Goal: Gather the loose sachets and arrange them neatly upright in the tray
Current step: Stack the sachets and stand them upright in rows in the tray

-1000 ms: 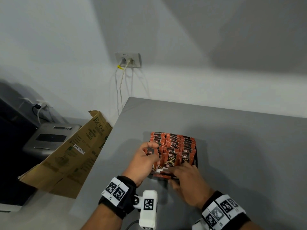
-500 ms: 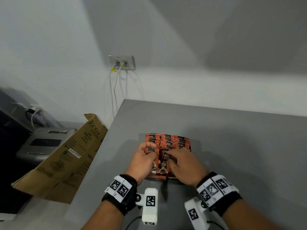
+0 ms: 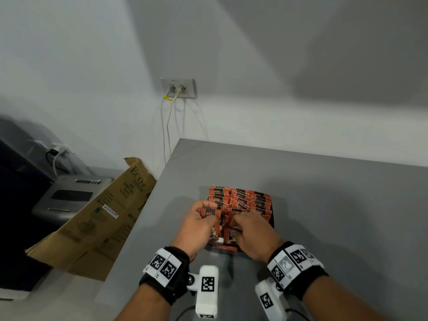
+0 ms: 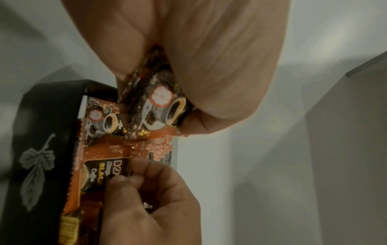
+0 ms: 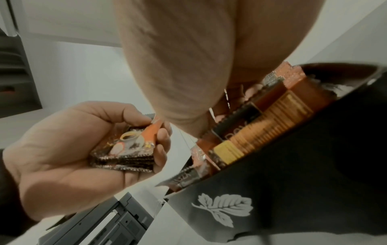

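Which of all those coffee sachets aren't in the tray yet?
The small stack gripped in the left hand, held beside the black tray; the others stand packed inside it.

The tray [image 3: 272, 218] sits on the table [image 3: 324, 205], near its left edge, with rows of sachets [image 3: 240, 200] standing in it. The left hand [image 3: 199, 228] holds a small stack of sachets [image 5: 125, 149] at the tray's near left corner; the right hand [image 3: 254, 235] is just right of it, over the tray's near edge. Left of the table leans a cardboard box [image 3: 97, 225], a printer [image 3: 69, 195] beyond it. A wall socket [image 3: 178, 88] is far behind
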Motion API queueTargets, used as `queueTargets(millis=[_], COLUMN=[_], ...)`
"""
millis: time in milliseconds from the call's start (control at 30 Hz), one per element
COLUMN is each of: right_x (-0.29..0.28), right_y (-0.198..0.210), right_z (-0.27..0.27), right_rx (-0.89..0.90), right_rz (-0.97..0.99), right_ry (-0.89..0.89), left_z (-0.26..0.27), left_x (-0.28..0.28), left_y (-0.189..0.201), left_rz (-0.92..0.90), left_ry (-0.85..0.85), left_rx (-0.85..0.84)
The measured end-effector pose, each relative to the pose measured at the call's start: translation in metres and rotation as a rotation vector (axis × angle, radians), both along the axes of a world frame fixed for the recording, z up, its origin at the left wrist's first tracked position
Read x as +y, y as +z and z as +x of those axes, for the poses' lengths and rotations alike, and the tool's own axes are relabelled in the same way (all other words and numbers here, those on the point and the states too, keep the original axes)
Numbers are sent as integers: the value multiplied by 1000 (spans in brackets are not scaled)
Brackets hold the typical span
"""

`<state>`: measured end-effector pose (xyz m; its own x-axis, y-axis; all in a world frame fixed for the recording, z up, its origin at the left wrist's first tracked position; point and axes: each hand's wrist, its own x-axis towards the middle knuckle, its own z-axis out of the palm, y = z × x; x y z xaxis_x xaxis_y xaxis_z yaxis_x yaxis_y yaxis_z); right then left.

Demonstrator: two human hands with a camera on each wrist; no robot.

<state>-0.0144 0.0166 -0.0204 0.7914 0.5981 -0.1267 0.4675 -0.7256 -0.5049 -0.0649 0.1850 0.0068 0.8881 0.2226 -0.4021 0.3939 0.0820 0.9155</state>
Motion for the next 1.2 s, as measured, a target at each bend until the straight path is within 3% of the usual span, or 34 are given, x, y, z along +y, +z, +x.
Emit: queueTargets(millis=[100,300,733,967,1200], right_x=[2,2,-1,0,-2], right_y=[2,3,15,5,-13], right_z=[0,-4,-13,-14,-18], right_rx=[34,-106,131,-106,-225], right_rz=[11,61,111,80,-29], right_ry=[-5,14,51,-13,60], left_z=[0,0,-5,-4,-8], left_x=[1,1,-2,-2,-1], left_y=[0,-1,0,1,-2], left_rz=[8,-3,-22,-51,-36], left_ry=[-7,-22,8,15,19], left_rx=[-3,-9,3,8,1])
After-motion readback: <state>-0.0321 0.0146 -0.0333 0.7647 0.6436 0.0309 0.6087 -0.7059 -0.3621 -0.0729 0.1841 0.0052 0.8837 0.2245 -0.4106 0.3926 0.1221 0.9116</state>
